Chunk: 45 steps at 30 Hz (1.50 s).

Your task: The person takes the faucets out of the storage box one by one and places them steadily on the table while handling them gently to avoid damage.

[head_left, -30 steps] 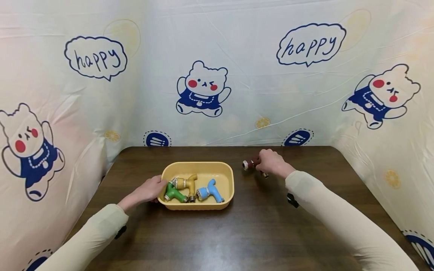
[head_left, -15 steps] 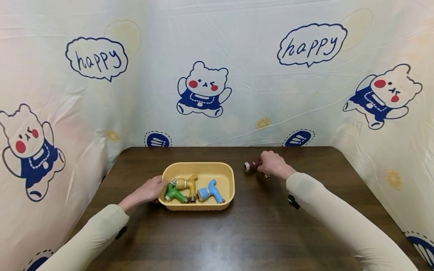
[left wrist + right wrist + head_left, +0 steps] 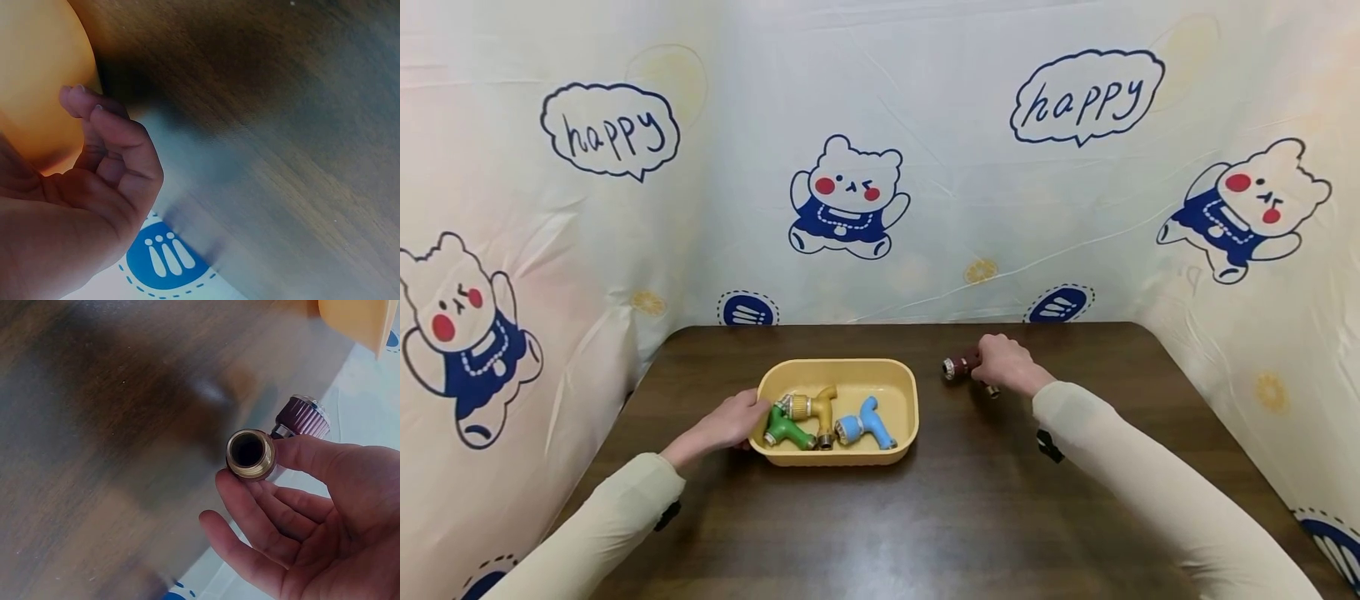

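At the left end of a yellow plastic basin (image 3: 895, 379), my left hand (image 3: 730, 417) grips its wall; in the left wrist view the fingers (image 3: 125, 134) curl beside the basin's side. Inside it lie a green tap (image 3: 786, 429), a yellow tap (image 3: 823, 408) and a light blue tap (image 3: 868, 425). Right of the basin, my right hand (image 3: 1006, 364) holds a dark red tap (image 3: 957, 367) between thumb and fingers. The right wrist view shows its open brass threaded end (image 3: 251, 456) and ribbed knob (image 3: 303, 417); the hand hides part of its body.
All this is on a dark brown wooden table (image 3: 865, 525). A pale printed cloth (image 3: 955, 200) with cartoon bears hangs close behind the table's back edge and along both sides.
My right hand and the dark red tap have shifted very slightly to the right. The left hand, the basin and the taps in it look unchanged.
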Available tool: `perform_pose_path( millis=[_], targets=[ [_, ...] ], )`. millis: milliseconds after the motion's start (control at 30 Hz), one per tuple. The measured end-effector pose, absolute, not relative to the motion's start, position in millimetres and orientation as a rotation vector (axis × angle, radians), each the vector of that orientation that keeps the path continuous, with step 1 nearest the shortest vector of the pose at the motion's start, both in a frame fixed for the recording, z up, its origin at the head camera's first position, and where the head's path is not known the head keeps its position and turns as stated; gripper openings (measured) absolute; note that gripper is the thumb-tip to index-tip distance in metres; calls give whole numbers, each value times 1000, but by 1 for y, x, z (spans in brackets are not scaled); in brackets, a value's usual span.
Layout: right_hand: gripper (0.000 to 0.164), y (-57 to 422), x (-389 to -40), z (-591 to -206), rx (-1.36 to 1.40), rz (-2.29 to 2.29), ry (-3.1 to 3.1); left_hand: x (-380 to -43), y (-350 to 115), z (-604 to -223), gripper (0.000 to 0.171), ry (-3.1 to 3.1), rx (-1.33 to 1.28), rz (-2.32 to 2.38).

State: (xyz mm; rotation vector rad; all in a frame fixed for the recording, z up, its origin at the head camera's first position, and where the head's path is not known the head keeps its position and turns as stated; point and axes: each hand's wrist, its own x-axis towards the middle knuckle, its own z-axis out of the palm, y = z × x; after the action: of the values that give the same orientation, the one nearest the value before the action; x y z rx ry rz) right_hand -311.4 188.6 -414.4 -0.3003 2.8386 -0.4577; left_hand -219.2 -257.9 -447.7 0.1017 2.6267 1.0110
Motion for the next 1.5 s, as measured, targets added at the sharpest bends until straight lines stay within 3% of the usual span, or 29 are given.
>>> perform_pose_path(
  millis=[1500],
  targets=[
    [14, 192, -311, -426, -264, -459, 2841, -217, -257, -446, 39, 2624, 97, 1020]
  ],
)
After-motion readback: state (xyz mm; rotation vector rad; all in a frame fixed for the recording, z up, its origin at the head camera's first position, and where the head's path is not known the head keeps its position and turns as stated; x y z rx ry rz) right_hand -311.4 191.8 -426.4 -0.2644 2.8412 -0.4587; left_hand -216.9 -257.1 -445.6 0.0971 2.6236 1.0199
